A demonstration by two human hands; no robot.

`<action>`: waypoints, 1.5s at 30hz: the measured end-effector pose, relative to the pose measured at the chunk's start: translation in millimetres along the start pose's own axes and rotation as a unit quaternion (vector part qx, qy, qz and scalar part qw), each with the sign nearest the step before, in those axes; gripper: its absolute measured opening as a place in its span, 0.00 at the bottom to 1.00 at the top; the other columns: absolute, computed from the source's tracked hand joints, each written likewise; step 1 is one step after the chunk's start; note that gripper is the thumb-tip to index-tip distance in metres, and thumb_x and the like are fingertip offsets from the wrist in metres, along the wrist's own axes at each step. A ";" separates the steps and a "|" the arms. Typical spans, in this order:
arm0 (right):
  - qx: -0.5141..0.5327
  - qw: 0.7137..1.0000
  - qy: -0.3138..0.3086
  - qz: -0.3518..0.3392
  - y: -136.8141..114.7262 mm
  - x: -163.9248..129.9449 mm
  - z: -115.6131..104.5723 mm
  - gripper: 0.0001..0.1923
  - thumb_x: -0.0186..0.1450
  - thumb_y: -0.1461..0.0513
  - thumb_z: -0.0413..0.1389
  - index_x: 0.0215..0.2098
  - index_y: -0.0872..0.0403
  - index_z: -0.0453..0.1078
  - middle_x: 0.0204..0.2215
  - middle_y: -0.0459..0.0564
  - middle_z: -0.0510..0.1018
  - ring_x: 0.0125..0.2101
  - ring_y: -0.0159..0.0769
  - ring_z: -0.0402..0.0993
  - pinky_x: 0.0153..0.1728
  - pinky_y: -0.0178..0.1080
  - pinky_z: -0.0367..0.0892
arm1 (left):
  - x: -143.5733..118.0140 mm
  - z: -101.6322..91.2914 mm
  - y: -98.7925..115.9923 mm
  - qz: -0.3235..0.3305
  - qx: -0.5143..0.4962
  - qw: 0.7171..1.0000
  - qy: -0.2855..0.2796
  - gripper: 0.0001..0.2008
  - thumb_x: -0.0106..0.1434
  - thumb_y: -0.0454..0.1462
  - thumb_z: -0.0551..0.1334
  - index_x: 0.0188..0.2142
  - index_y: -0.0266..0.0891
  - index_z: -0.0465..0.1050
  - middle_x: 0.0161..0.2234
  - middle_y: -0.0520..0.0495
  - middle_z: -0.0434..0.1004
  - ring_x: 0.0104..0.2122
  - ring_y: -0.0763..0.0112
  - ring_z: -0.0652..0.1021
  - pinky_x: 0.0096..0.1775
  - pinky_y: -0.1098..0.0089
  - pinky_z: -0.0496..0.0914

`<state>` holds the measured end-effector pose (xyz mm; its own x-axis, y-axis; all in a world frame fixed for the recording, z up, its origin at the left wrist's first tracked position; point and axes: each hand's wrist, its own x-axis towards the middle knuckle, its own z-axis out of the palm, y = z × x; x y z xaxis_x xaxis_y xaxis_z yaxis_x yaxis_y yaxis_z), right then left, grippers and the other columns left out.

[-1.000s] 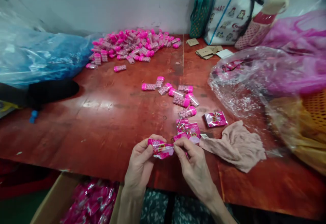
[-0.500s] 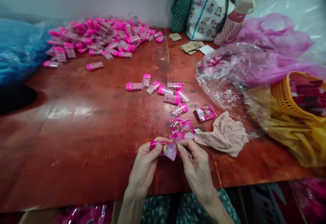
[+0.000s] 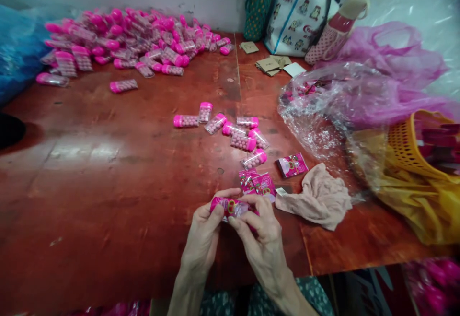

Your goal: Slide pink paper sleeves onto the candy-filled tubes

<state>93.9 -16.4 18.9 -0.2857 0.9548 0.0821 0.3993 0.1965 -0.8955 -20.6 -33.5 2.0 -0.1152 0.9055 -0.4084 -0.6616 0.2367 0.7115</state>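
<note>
Above the table's front edge, my left hand point(image 3: 205, 225) is closed on the left end of a glossy pink printed label point(image 3: 230, 206). The label looks curled into a tube, with a pale part at its right; whether a bottle is inside I cannot tell. On that right end, the thumb and fingers of my right hand point(image 3: 261, 227) are pinched. Flat pink printed labels point(image 3: 264, 185) lie just beyond my fingers. Farther off are several small clear candy bottles point(image 3: 243, 141) with pink caps and pink balls inside. A stack of labels point(image 3: 293, 165) rests to their right.
A crumpled beige cloth point(image 3: 321, 196) lies right of my hands. Behind it are clear plastic wrap point(image 3: 316, 119) and a yellow basket point(image 3: 402, 148). A large heap of candy bottles point(image 3: 136, 42) fills the back left, near a blue bag point(image 3: 17, 52). A white bag point(image 3: 298, 14) stands behind.
My right hand has moved left and closed over the label's right end. The label now looks rolled where its pale flap hung loose. The view has shifted slightly.
</note>
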 end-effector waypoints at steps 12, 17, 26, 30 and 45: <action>-0.022 0.994 0.061 -0.092 6.4 -2.7 -7.5 0.07 0.60 0.69 0.56 0.27 0.52 0.72 0.28 0.48 0.71 0.34 0.39 0.65 0.36 0.43 0.64 | 12.6 14.7 -6.3 -0.032 -0.088 0.989 0.114 0.05 0.50 0.34 0.67 0.25 0.32 0.77 0.24 0.49 0.74 0.22 0.78 0.71 0.24 0.78 0.66; 0.066 0.997 0.006 -0.031 12.7 2.2 -25.1 0.12 0.65 0.67 0.48 0.34 0.51 0.73 0.31 0.48 0.72 0.33 0.36 0.67 0.35 0.40 0.64 | 11.9 22.4 -7.0 0.013 -0.078 0.989 0.124 0.05 0.52 0.34 0.66 0.26 0.32 0.77 0.25 0.48 0.74 0.24 0.77 0.71 0.28 0.77 0.67; 0.114 0.993 -0.017 -0.011 11.6 9.0 -37.3 0.12 0.66 0.66 0.49 0.42 0.48 0.73 0.38 0.47 0.72 0.40 0.34 0.68 0.42 0.36 0.62 | 2.8 40.6 -9.2 0.033 -0.043 0.990 0.131 0.03 0.51 0.32 0.66 0.26 0.31 0.77 0.24 0.49 0.75 0.25 0.76 0.72 0.32 0.76 0.67; 0.131 0.991 -0.007 0.007 12.3 1.1 -33.7 0.15 0.66 0.66 0.49 0.49 0.49 0.68 0.41 0.49 0.71 0.42 0.34 0.68 0.43 0.36 0.63 | 3.2 38.8 -13.0 0.054 -0.056 0.982 0.172 0.03 0.49 0.33 0.68 0.25 0.33 0.77 0.25 0.50 0.77 0.26 0.77 0.73 0.33 0.77 0.68; -0.092 0.990 0.048 -0.091 41.5 -30.2 -41.3 0.07 0.59 0.67 0.58 0.37 0.56 0.69 0.35 0.53 0.70 0.38 0.41 0.65 0.40 0.45 0.64 | 1.0 24.3 -12.3 0.075 -0.096 0.959 0.257 0.07 0.45 0.36 0.71 0.22 0.34 0.77 0.21 0.52 0.76 0.22 0.78 0.74 0.27 0.78 0.70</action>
<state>155.1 -27.9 -2.7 -0.2863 0.9151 0.2841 0.5042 0.3960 -0.7675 5.4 -27.0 6.7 -0.5375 0.6190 -0.5727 -0.7272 0.0037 0.6864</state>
